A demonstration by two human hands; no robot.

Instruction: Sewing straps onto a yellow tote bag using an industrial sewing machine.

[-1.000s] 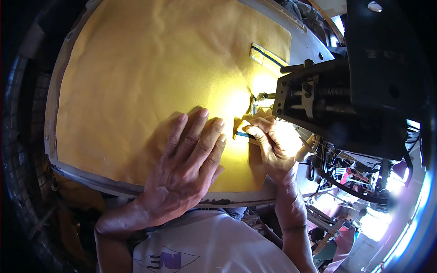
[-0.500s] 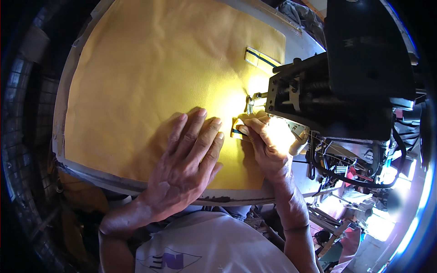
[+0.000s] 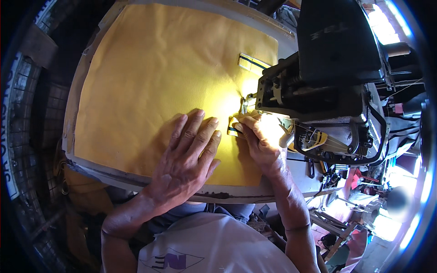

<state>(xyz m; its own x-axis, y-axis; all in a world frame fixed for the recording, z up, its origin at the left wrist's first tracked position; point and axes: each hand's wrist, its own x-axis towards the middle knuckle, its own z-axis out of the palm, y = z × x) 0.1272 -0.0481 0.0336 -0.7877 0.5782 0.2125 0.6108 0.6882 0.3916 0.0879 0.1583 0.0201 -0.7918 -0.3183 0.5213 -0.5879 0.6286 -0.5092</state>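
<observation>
A large yellow sheet of material [image 3: 132, 91], smooth like leather or vinyl, lies over the sewing table. My left hand [image 3: 185, 150] rests flat on it with fingers stretched out. Close to the needle area of a black sewing machine [image 3: 277, 91], my right hand [image 3: 259, 136] pinches a short yellow strip with a dark stripe [image 3: 234, 126] against the sheet. The machine's presser foot [image 3: 244, 105] stands just beyond those fingertips, under a bright lamp glow. A similar striped strip [image 3: 252, 63] lies farther back on the sheet, beside the machine head.
The worn table edge [image 3: 218, 195] runs in front of my body. Dark machine covers and cables crowd the right side. Small tools, among them scissors-like handles [image 3: 311, 168], lie on the table right of my forearm. A wire-grid rack [image 3: 27, 118] stands at the left.
The view has shifted and turned slightly, so the sheet and machine sit a little differently. Both hands keep nearly the same pose, the right one still pinching the strip.
</observation>
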